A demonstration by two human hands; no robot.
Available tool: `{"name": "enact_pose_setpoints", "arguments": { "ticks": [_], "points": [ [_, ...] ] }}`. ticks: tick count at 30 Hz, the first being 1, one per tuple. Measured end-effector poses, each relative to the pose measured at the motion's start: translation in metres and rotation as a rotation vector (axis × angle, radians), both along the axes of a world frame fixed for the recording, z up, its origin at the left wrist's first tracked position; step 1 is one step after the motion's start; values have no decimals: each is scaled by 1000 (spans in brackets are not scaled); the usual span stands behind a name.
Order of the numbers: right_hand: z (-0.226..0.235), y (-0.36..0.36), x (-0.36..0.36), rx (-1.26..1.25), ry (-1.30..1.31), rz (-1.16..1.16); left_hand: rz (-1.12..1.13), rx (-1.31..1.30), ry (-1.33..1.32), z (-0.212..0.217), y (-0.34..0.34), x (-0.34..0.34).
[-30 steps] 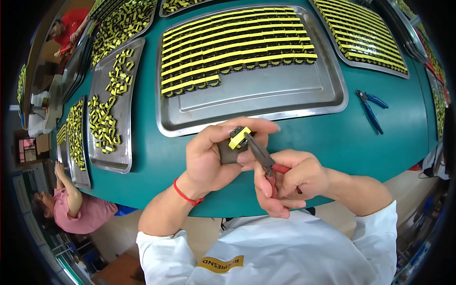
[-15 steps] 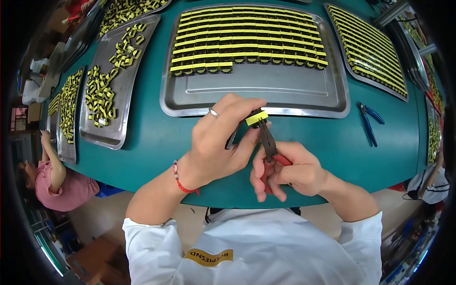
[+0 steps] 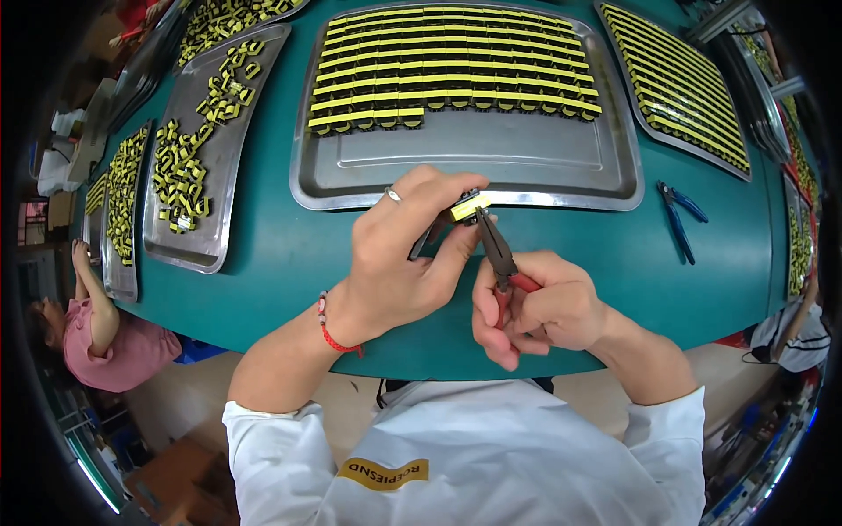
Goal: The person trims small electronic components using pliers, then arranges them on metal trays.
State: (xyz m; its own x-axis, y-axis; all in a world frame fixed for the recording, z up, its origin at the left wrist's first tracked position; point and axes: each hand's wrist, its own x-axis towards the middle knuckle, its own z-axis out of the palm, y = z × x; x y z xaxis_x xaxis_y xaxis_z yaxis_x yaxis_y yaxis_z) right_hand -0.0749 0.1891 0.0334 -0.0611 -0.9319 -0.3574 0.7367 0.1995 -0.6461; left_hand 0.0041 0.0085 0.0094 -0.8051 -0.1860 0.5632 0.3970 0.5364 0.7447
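Note:
Between the thumb and forefinger of my left hand (image 3: 395,241) is a small black-and-yellow component (image 3: 465,208), its yellow face turned up. A dark, narrow object (image 3: 424,241) shows beneath that palm; its kind is hidden. My right hand (image 3: 553,302) grips red-handled needle-nose pliers (image 3: 497,252), fingers curled around the handles. The pliers' tips point up at the component's near right edge; whether they touch or pinch it I cannot tell. Both hands are above the green table, just in front of a large metal tray (image 3: 395,197).
Rows of similar yellow-topped components (image 3: 447,66) fill the large tray's far part. Another tray of rows (image 3: 680,92) stands at right, and a tray of loose components (image 3: 219,250) at left. Blue-handled cutters (image 3: 678,223) lie right. A person in pink (image 3: 114,337) is at far left.
The component has shifted slightly left and up and tilted in my left hand. My right fingers have curled in closer around the pliers' handles, and the pliers lean more to the left.

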Motion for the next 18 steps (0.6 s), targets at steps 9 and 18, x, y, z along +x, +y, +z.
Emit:
{"name": "enact_pose_setpoints", "arguments": {
  "ticks": [9, 18],
  "points": [
    [-10, 4, -8, 8, -14, 86, -23, -132, 30, 7, -1, -2],
    [-13, 2, -8, -82, -97, 128, 129, 114, -98, -6, 3, -2]
  ]
}}
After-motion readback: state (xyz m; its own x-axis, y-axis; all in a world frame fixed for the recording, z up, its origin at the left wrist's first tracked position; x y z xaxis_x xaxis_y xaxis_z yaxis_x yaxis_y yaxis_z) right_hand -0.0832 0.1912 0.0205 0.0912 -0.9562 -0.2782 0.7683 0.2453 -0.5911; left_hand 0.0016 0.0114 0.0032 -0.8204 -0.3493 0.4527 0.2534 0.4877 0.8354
